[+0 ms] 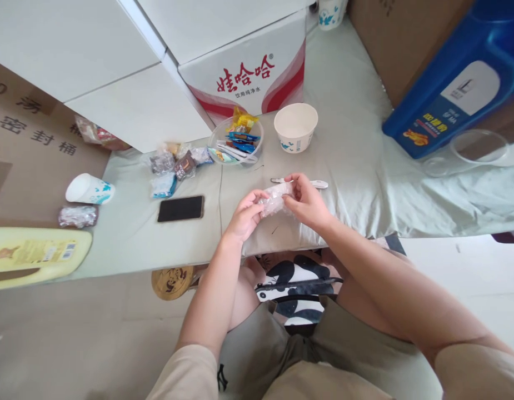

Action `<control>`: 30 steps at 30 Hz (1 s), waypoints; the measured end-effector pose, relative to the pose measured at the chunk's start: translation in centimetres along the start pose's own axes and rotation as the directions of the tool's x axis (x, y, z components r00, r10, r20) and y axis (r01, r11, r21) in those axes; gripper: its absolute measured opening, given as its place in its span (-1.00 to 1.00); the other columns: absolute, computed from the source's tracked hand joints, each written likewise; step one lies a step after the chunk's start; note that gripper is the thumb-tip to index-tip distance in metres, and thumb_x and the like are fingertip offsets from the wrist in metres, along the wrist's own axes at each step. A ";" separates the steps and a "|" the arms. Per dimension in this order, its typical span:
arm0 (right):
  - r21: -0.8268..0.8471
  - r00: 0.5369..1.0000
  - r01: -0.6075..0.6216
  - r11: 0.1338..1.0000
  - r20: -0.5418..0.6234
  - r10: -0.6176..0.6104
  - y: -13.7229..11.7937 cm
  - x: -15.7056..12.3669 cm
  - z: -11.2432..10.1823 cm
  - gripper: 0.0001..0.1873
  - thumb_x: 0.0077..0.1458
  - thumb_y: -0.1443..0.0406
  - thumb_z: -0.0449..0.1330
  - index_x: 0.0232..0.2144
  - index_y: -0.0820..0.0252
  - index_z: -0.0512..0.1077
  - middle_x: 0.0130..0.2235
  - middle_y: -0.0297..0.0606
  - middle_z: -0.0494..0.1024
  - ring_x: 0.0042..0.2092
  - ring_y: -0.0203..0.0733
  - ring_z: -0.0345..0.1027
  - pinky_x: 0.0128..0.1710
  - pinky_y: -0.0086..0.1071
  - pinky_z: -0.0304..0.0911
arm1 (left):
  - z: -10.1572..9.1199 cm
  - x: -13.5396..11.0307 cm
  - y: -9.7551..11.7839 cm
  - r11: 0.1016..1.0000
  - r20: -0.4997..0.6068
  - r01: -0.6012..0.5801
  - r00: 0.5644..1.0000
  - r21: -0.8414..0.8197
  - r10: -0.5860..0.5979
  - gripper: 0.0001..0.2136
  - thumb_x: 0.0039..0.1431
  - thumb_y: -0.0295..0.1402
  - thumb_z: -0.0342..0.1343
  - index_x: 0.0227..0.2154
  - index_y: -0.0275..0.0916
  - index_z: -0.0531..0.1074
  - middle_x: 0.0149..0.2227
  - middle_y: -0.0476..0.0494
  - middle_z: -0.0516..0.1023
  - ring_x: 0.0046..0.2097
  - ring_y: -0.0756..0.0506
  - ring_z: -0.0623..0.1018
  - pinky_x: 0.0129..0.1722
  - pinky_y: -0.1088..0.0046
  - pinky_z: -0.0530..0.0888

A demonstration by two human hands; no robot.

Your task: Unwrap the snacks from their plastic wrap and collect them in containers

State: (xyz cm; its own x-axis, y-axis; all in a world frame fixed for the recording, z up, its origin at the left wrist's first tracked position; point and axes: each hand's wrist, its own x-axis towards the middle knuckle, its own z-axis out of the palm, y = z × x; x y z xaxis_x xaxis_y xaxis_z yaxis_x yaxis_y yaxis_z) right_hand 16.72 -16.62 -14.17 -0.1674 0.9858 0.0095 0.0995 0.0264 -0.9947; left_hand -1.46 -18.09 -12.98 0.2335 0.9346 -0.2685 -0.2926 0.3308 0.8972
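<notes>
Clear, crinkled plastic wraps the small packet [275,200] held between the two hands, just above the cloth-covered table [344,194]. The left hand [246,214] pinches one end between thumb and fingers; the right hand [307,201] grips the other — both closed on it, close together but not touching. The step in hand looks like working at this wrapping with the fingertips; what the film covers I cannot tell. The next move seems to call for a firm pinch on each side, as thin film may slip.

Just beyond the right hand lies a slim white tool [319,184], partly hidden by the fingers. Farther ahead, a white carton [248,78] reads 娃哈哈 with ® in red, and 饮用纯净水 beneath. Well to the left of the hands, a brown carton [27,161] shows 汤 and 密封桶. Far to the right, a blue bottle [452,83] carries a white-and-yellow label — its writing too blurred to read surely.
</notes>
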 end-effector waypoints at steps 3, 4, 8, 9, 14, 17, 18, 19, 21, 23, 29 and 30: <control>-0.144 0.993 0.107 0.984 0.055 -0.100 -0.5 -0.2 0.1 -0.63 0.13 0.18 0.11 -0.03 0.17 0.33 -0.22 -0.22 0.51 -0.23 -0.13 0.38 -0.15 -0.23 0.29 | 0.4 0.1 -0.8 0.996 0.037 0.020 0.999 0.090 -0.024 -0.64 -0.14 -0.23 0.47 -0.32 -0.23 0.49 -0.29 -0.03 0.55 -0.30 0.01 0.52 -0.26 0.49 0.47; -0.169 0.989 0.132 0.977 0.089 -0.118 -0.6 -0.2 0.2 -0.61 0.14 0.16 0.11 -0.02 0.19 0.35 -0.11 -0.14 0.54 -0.14 -0.08 0.42 -0.09 -0.20 0.30 | 0.5 0.2 -1.0 0.994 0.019 0.019 1.000 0.112 -0.021 -0.64 -0.16 -0.25 0.49 -0.34 -0.23 0.48 -0.33 -0.01 0.54 -0.34 0.03 0.50 -0.28 0.51 0.45; -0.232 0.982 0.112 0.966 0.172 -0.072 -0.9 0.1 0.6 -0.45 0.07 0.25 0.17 0.12 0.24 0.31 -0.01 -0.06 0.56 -0.05 -0.03 0.46 -0.05 -0.22 0.31 | 0.4 0.6 -1.4 0.998 -0.141 -0.046 0.989 0.050 0.053 -0.64 -0.25 -0.39 0.50 -0.39 -0.22 0.44 -0.42 0.05 0.49 -0.43 0.08 0.46 -0.40 0.59 0.41; -0.236 0.982 0.087 0.968 0.182 -0.044 -1.0 0.2 0.7 -0.41 0.05 0.28 0.16 0.16 0.25 0.29 -0.07 -0.10 0.58 -0.12 -0.06 0.47 -0.10 -0.24 0.31 | 0.3 0.7 -1.3 0.997 -0.181 -0.075 0.980 0.024 0.078 -0.63 -0.27 -0.41 0.49 -0.39 -0.21 0.44 -0.41 0.05 0.50 -0.43 0.07 0.47 -0.41 0.59 0.41; -0.226 0.975 0.075 0.971 0.219 -0.024 -1.7 0.7 0.6 -0.37 0.06 0.37 0.13 0.22 0.20 0.26 -0.19 -0.23 0.56 -0.27 -0.17 0.42 -0.19 -0.33 0.28 | -0.8 0.6 -1.0 0.994 -0.277 -0.111 0.954 0.014 0.111 -0.56 -0.31 -0.32 0.54 -0.36 -0.19 0.42 -0.38 0.03 0.54 -0.41 0.05 0.53 -0.41 0.59 0.48; -0.230 0.968 0.080 0.970 0.252 -0.020 -2.3 0.7 0.9 -0.39 0.09 0.36 0.14 0.22 0.19 0.26 -0.14 -0.20 0.58 -0.23 -0.15 0.45 -0.16 -0.31 0.29 | -1.4 0.1 -0.7 0.992 -0.340 -0.102 0.933 0.070 0.120 -0.45 -0.37 -0.35 0.57 -0.29 -0.15 0.39 -0.38 0.06 0.55 -0.44 0.08 0.52 -0.42 0.64 0.46; -0.226 0.968 0.078 0.971 0.250 -0.020 -2.5 0.8 1.1 -0.41 0.12 0.35 0.14 0.22 0.20 0.26 -0.12 -0.18 0.59 -0.20 -0.13 0.46 -0.14 -0.30 0.30 | -1.5 0.0 -0.4 0.988 -0.375 -0.127 0.915 0.083 0.149 -0.40 -0.38 -0.37 0.58 -0.24 -0.11 0.38 -0.39 0.08 0.55 -0.44 0.08 0.53 -0.41 0.64 0.46; -0.220 0.970 0.074 0.973 0.242 -0.019 -2.7 0.8 1.2 -0.42 0.15 0.32 0.13 0.23 0.20 0.25 -0.09 -0.17 0.60 -0.18 -0.12 0.48 -0.12 -0.29 0.30 | -1.6 0.0 -0.1 0.981 -0.411 -0.165 0.892 0.098 0.191 -0.35 -0.39 -0.38 0.58 -0.18 -0.06 0.36 -0.39 0.10 0.54 -0.43 0.07 0.54 -0.40 0.64 0.46; -0.219 0.972 0.055 0.974 0.235 -0.002 -2.9 1.0 1.5 -0.46 0.22 0.28 0.10 0.24 0.20 0.24 -0.06 -0.17 0.61 -0.14 -0.11 0.50 -0.09 -0.28 0.30 | -1.6 0.1 1.1 0.954 -0.459 -0.262 0.837 0.145 0.300 -0.25 -0.40 -0.41 0.57 -0.10 0.01 0.31 -0.36 0.12 0.53 -0.39 0.06 0.55 -0.35 0.61 0.49; -0.264 0.957 0.049 0.963 0.290 0.030 -3.1 1.1 1.7 -0.53 0.26 0.25 0.06 0.20 0.18 0.29 -0.06 -0.19 0.63 -0.11 -0.09 0.52 -0.10 -0.29 0.31 | -1.3 1.0 2.6 0.915 -0.440 -0.342 0.802 0.215 0.404 -0.24 -0.40 -0.43 0.56 -0.08 0.02 0.30 -0.33 0.12 0.52 -0.36 0.05 0.55 -0.31 0.58 0.50; -0.476 0.772 0.298 0.827 0.630 0.085 -3.3 0.6 2.6 -0.65 0.29 0.25 0.00 0.00 0.11 0.49 0.02 -0.11 0.64 -0.01 0.04 0.55 -0.17 -0.23 0.34 | 1.0 8.5 8.5 0.614 -0.191 -0.441 0.689 0.655 0.699 -0.61 -0.20 -0.36 0.41 -0.37 -0.17 0.31 -0.40 0.10 0.36 -0.37 0.05 0.45 -0.26 0.51 0.46; -0.494 0.747 0.342 0.799 0.659 0.088 -3.4 0.4 2.7 -0.65 0.30 0.26 -0.01 0.00 0.12 0.50 0.03 -0.10 0.63 -0.01 0.05 0.55 -0.17 -0.22 0.35 | 1.7 10.1 9.5 0.497 -0.120 -0.414 0.665 0.763 0.738 -0.70 -0.13 -0.39 0.36 -0.39 -0.18 0.31 -0.42 0.08 0.34 -0.35 0.02 0.45 -0.23 0.48 0.47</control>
State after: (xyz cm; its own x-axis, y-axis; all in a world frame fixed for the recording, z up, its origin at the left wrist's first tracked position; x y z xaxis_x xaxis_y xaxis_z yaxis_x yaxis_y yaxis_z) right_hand 13.66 -16.72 -11.07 -0.7630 0.6292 -0.1483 0.5068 0.4399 -0.7413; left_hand -0.33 -5.69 -6.57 -0.1718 0.8808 0.4413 0.4650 -0.3224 0.8245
